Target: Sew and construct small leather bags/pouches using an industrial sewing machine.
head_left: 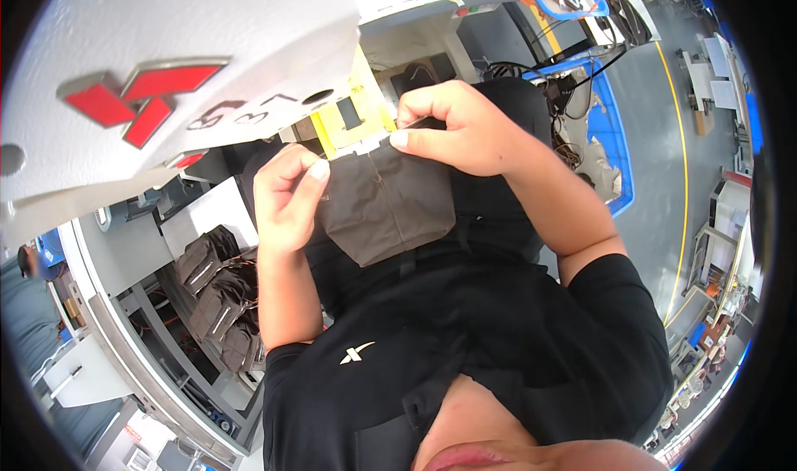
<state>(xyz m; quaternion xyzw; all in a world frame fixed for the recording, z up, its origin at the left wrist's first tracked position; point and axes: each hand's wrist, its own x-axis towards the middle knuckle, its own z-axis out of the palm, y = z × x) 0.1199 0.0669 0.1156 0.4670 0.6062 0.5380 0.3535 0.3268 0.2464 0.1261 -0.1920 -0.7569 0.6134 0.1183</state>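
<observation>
A dark grey-brown fabric pouch point(386, 209) hangs in front of my body, with a seam running down its middle. Its far edge lies against a yellow plate point(339, 122) under a large white machine head point(207, 23). My left hand point(286, 193) pinches the pouch's left top corner between thumb and fingers. At the opposite corner, my right hand point(465, 131) grips the fabric the same way, close to the yellow plate. A small whitish strip shows along the top edge between both hands; what it is I cannot make out.
Several dark fabric pieces with pale strips point(220, 292) are heaped at the left. On the right stands a blue bin point(614, 151) with cables and pale scraps near it. A second blue tray point(544, 6) sits at the far side. A yellow line point(682, 139) crosses the grey floor.
</observation>
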